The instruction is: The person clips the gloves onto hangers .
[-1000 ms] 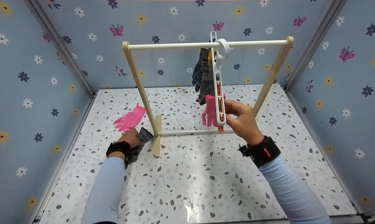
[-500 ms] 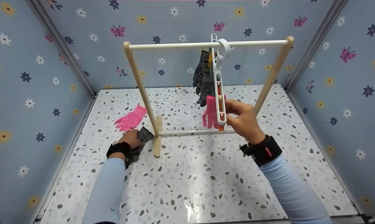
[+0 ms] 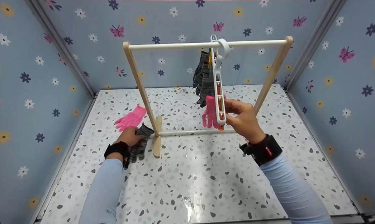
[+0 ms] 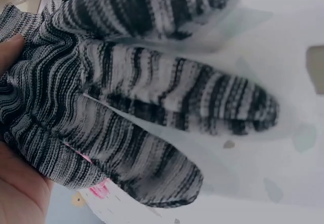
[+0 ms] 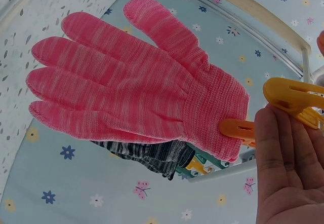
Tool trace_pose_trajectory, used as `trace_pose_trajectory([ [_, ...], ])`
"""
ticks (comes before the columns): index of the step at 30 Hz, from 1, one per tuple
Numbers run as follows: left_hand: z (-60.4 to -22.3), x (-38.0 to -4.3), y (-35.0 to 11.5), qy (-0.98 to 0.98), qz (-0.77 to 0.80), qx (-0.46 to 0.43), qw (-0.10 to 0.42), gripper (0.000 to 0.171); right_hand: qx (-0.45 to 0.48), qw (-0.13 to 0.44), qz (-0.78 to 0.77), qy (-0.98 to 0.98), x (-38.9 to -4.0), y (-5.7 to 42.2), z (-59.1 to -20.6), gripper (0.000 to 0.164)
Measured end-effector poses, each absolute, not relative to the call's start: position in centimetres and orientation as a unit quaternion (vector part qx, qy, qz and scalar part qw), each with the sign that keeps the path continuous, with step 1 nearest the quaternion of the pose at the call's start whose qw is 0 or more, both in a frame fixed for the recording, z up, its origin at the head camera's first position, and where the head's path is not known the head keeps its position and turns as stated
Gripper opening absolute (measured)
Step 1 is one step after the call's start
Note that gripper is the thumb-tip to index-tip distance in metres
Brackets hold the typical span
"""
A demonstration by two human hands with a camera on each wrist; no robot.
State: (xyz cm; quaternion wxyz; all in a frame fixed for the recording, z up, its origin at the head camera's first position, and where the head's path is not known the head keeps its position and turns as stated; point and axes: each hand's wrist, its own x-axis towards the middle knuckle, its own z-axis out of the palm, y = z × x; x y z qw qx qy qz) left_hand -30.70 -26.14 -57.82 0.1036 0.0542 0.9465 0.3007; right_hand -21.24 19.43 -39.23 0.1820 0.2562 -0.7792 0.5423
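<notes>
We see the left hand holding a grey-and-black striped glove, the thumb on one side and the rest of the hand on the other. The glove's cuff sticks up past the fingertips, and its knitted fingers hang down beside the wrist. Just beyond this hand, a pink glove lies on the worktop; to the hand's right, near the glove cuff, stands the foot of a wooden rack.

We find the right hand at the near end of a white hanger, which hooks over the rack's top rail. Its fingertips touch a yellow clip, but we cannot tell whether thumb and fingers pinch it. Just past those fingertips, an orange clip bites the cuff of a second pink glove, which hangs spread out. Farther from this hand along the hanger, we see dark striped gloves hanging. Behind both hands rises a blue wall patterned with flowers and butterflies.
</notes>
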Motion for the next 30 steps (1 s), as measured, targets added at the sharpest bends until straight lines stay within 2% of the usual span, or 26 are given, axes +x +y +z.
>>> trace_pose_trajectory([
  [7, -56.9, -30.0, -26.3, 0.942, 0.326, 0.058, 0.056, 0.047, 0.257, 0.188, 0.544, -0.777, -21.2, 19.3, -39.2, 0.035],
  [9, -56.7, -29.8, -26.4, 0.942, 0.328, 0.056, 0.042, 0.046, 0.259, 0.188, 0.547, -0.773, -21.2, 19.3, -39.2, 0.036],
  [17, -56.0, -29.2, -26.9, 0.94, 0.339, 0.046, -0.004, 0.028, 0.26, 0.187, 0.555, -0.767, -21.2, 19.3, -39.4, 0.035],
  [24, -55.2, -28.8, -27.2, 0.931, 0.356, 0.042, -0.061, 0.046, 0.262, 0.19, 0.547, -0.772, -21.3, 19.4, -39.3, 0.035],
  [30, -54.4, -28.3, -27.0, 0.931, 0.357, 0.03, -0.071, 0.047, 0.264, 0.191, 0.548, -0.771, -21.2, 19.4, -39.2, 0.036],
])
